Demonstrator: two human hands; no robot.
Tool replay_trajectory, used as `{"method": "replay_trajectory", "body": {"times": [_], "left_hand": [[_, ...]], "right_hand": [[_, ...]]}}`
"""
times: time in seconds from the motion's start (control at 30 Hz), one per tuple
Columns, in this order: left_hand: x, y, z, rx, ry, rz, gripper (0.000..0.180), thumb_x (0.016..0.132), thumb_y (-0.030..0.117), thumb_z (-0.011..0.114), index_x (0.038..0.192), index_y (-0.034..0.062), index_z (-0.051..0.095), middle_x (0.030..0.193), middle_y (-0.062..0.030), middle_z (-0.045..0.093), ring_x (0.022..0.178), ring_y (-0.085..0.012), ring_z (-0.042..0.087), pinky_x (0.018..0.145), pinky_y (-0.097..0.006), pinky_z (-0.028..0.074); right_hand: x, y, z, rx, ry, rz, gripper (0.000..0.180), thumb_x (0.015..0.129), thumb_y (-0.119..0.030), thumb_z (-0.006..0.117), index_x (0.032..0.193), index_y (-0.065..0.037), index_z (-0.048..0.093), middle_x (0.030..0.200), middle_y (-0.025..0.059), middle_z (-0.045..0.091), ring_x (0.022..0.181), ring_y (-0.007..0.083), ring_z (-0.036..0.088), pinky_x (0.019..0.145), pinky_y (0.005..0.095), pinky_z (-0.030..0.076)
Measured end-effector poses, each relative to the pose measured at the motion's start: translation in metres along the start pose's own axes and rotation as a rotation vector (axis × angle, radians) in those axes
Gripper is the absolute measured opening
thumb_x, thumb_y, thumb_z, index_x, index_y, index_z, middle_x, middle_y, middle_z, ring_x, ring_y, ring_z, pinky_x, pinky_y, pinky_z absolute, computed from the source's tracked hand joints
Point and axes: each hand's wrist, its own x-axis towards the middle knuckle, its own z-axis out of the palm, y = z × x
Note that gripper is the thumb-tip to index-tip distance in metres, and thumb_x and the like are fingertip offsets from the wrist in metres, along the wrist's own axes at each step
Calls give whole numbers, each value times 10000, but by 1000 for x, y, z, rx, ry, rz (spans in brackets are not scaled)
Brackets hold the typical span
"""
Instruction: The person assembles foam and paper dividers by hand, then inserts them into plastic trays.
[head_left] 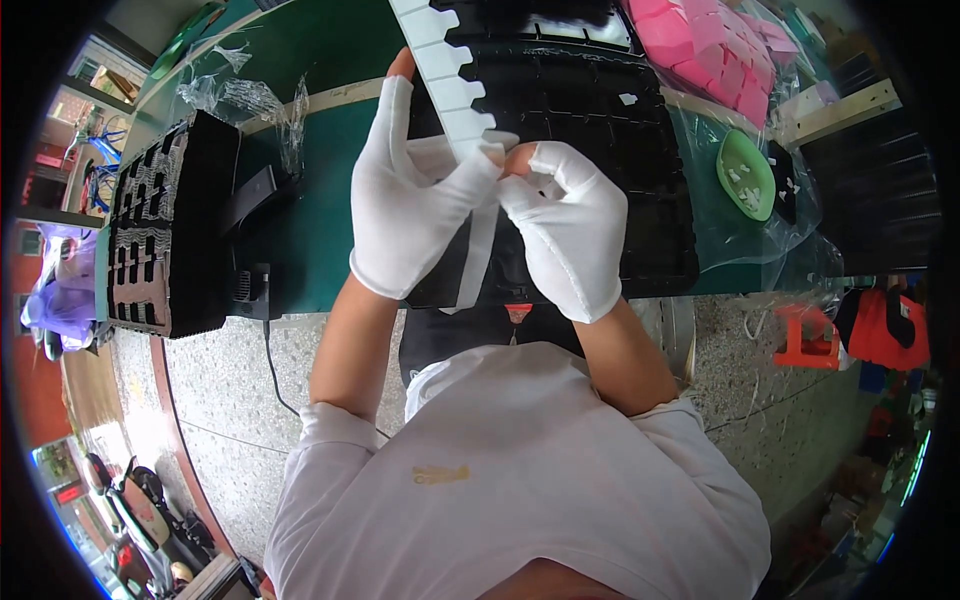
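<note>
My left hand point(415, 195), in a white glove with bare fingertips, supports a long white notched strip point(447, 75) that slants away toward the far edge. Its thumb lies at the strip's near end, with the other fingers behind. There my right hand point(572, 215), gloved the same way, has thumb and index finger pinched together; what lies between them is too small to make out. A thin, pale band point(480, 250) hangs from between my hands toward the table's front edge. Both hands are above a black compartmented tray point(650, 200).
Stacked black trays point(190, 225) stand at the left, beside a small black box with a cable point(255, 290). At the right, a green bowl point(762, 180) holds white scraps. Pink sheets point(705, 50) are piled at the far right. Clear plastic film point(265, 100) lies on the green table.
</note>
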Motion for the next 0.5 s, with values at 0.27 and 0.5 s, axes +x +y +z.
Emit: {"method": "replay_trajectory", "body": {"times": [0.27, 0.5], "left_hand": [[10, -24, -15, -121, 3, -206, 216, 1005, 95, 589, 1114, -43, 715, 948, -187, 746, 829, -285, 749, 804, -383, 610], [16, -34, -19, -55, 14, -145, 176, 984, 29, 610, 1088, -52, 727, 1009, -172, 741, 911, -294, 744, 824, -438, 636]], "right_hand": [[-7, 14, -50, -476, -37, -926, 197, 727, -99, 810, 849, -145, 662, 1071, 30, 670, 961, 245, 639, 828, 398, 493], [-19, 25, -203, -719, 8, 284, 144, 781, -92, 782, 828, 14, 696, 1359, 242, 570, 1250, 308, 572, 1023, 340, 433]]}}
